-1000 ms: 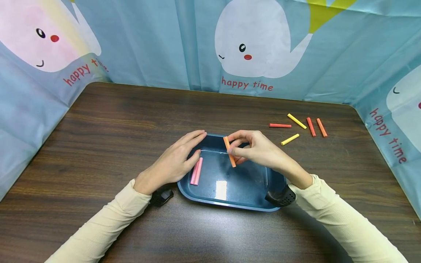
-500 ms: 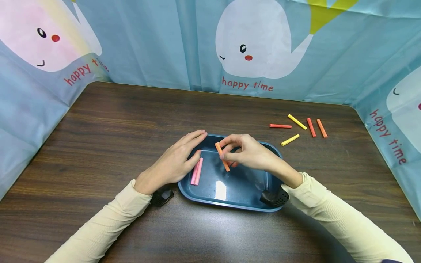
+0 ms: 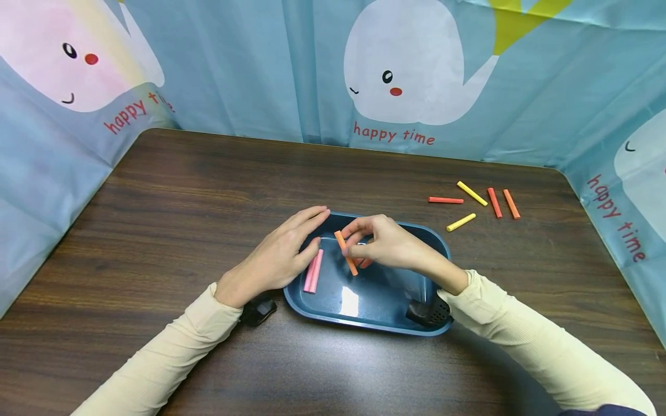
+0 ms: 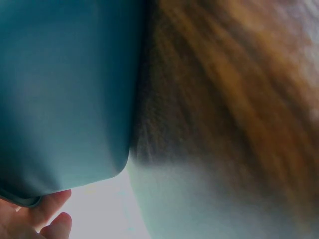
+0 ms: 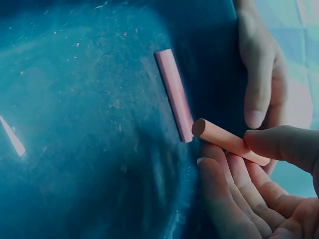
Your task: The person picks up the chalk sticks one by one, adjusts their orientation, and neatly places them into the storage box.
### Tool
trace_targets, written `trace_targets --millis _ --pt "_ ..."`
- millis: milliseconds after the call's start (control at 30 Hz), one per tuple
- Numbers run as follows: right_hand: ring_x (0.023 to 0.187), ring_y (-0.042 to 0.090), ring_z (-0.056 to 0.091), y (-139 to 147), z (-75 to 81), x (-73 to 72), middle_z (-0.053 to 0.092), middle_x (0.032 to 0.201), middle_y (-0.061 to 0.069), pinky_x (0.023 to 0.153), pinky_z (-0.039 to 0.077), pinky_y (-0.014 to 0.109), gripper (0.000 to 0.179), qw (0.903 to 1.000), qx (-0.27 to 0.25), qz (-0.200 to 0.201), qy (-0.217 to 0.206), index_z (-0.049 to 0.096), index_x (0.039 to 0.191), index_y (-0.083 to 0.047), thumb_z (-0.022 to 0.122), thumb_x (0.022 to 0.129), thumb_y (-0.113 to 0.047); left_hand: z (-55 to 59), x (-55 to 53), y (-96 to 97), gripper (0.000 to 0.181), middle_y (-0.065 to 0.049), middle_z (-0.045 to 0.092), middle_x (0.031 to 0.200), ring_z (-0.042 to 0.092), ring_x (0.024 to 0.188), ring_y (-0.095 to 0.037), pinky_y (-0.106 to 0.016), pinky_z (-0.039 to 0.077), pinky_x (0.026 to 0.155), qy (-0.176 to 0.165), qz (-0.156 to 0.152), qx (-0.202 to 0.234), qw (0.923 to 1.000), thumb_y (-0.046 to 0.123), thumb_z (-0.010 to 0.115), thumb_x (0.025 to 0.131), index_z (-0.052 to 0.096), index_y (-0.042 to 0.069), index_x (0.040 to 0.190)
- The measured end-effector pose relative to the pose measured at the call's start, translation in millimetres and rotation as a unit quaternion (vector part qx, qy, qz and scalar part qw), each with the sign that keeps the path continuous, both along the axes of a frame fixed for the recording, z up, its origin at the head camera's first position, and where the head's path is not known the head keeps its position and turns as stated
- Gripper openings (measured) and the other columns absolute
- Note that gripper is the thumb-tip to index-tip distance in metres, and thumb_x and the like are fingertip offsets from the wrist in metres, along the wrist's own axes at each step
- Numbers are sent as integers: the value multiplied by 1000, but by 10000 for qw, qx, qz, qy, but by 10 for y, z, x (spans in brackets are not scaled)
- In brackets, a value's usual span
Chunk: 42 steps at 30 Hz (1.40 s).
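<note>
We see the right hand [image 3: 387, 245] pinching a short orange chalk stick [image 3: 346, 260] between thumb and fingertips, holding it tilted over the shallow dark blue plastic tray [image 3: 364, 318] on the dark wooden table [image 3: 156, 202]. The left hand [image 3: 276, 260] rests on the tray's left rim, fingers straight, thumb beside two pink chalk sticks [image 3: 313, 270] lying together inside. Five loose red, orange and yellow chalk sticks [image 3: 470, 202] lie well apart, far right

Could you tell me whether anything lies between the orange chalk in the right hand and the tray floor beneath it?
Nothing visible does: the orange chalk hangs over bare tray floor, with the pink chalks lying to its left.
</note>
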State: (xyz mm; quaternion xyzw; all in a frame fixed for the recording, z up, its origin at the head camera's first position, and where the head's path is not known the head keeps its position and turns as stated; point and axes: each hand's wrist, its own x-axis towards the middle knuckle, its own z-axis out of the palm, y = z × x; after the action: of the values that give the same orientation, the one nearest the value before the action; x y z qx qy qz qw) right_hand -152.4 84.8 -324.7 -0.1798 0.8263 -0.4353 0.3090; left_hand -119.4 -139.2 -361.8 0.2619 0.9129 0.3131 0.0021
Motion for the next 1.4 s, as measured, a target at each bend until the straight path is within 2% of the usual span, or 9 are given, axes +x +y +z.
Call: trace_targets --millis 167,400,600,967,1200,1400 --pt "77 14 71 -40 -23 -4 74 98 12 70 61 33 30 9998 103 86 -140 63 120 2 63 92 -8 -2 0 2 53 -8 36 159 37 146 -24 -47 35 118 -11 9 30 10000 15 50 101 39 4 151" --pt "72 13 70 -92 -44 -23 73 90 8 68 61 31 26 9990 306 -14 -316 65 113 -1 66 90 -12 -2 3 4 53 -8 37 158 37 146 -24 -47 35 117 -4 31 52 10000 14 50 100 40 5 151" --pt "70 16 71 -136 -43 -30 73 89 9 68 62 34 27 9977 429 -144 -496 62 113 0 67 90 -12 -1 2 5 53 -9 37 159 37 146 -25 -47 35 117 -15 17 22 10000 16 49 101 40 5 151" --pt "63 16 72 -242 -111 -8 75 82 10 63 61 33 27 9945 767 -80 -714 58 113 -2 66 92 -14 9 5 5 54 -9 35 159 35 147 -25 -49 34 118 -140 41 -29 9999 17 50 101 39 6 152" --pt "61 15 69 -239 -149 -10 74 86 12 62 61 32 30 9927 630 -51 -1026 54 117 0 65 92 -13 7 4 6 54 -10 36 159 36 146 -27 -50 34 118 -85 36 -30 10000 15 51 100 40 4 151" --pt "59 14 68 -280 -172 16 73 82 12 61 61 33 22 9932 624 -24 -987 54 110 -2 65 93 -11 -6 4 5 54 -10 37 158 37 146 -26 -49 35 117 -23 41 16 10000 16 51 99 40 4 151"
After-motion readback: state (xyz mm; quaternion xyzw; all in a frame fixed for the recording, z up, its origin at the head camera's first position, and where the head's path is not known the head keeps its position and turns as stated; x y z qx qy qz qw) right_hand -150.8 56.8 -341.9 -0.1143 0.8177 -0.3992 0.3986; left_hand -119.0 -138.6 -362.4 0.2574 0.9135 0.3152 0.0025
